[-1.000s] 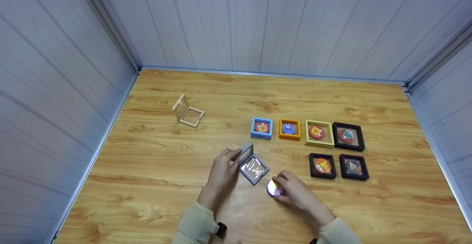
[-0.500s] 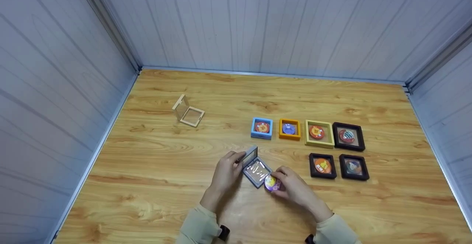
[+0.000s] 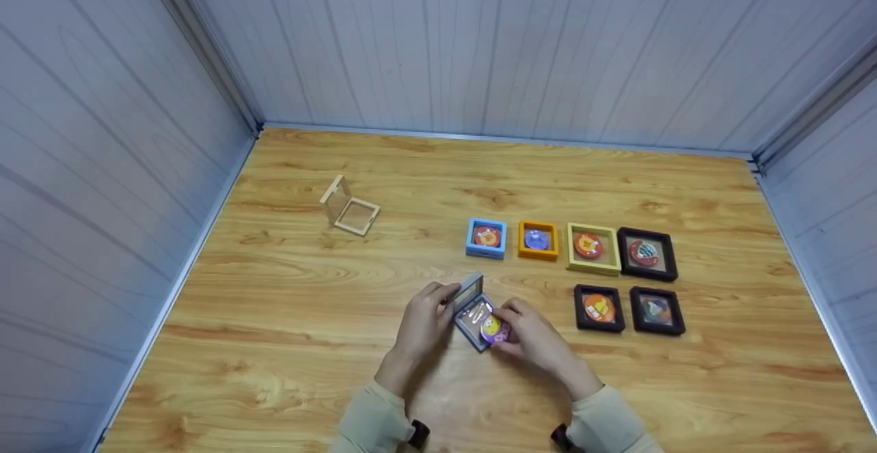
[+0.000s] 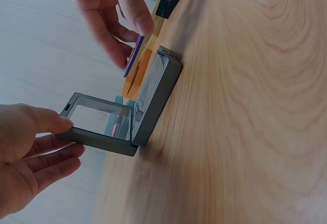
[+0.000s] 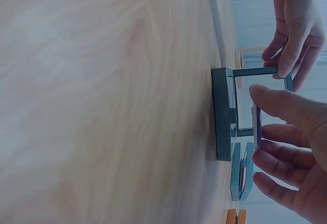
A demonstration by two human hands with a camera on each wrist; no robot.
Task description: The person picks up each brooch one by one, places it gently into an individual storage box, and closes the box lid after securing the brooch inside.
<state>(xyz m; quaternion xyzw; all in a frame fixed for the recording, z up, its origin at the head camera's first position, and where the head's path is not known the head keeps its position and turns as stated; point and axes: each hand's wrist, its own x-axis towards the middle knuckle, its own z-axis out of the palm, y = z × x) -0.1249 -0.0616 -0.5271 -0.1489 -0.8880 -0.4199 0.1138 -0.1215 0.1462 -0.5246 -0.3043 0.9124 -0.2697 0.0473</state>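
A small grey display case (image 3: 470,329) stands on the table with its clear-windowed lid raised upright. My left hand (image 3: 423,323) pinches the lid's (image 4: 97,139) free edge between thumb and fingers. A round purple badge (image 3: 495,329) with a yellow figure is pinched by its edge in my right hand (image 3: 538,340). From the head it overlaps the right part of the case's base; in the left wrist view it hangs above the base (image 4: 158,98), apart from it. The right wrist view shows the badge (image 5: 257,127) edge-on between thumb and fingers.
Beyond the hands stand a blue case (image 3: 486,253), an orange case (image 3: 538,254) and a yellow case (image 3: 593,266), each with a round badge. Several black cases (image 3: 647,275) with badges lie at the right. An open beige case (image 3: 356,230) stands at the left back.
My right hand has moved left and slightly away from me, bringing the badge from beside the case to over its base. My left hand has shifted the grey case slightly right.
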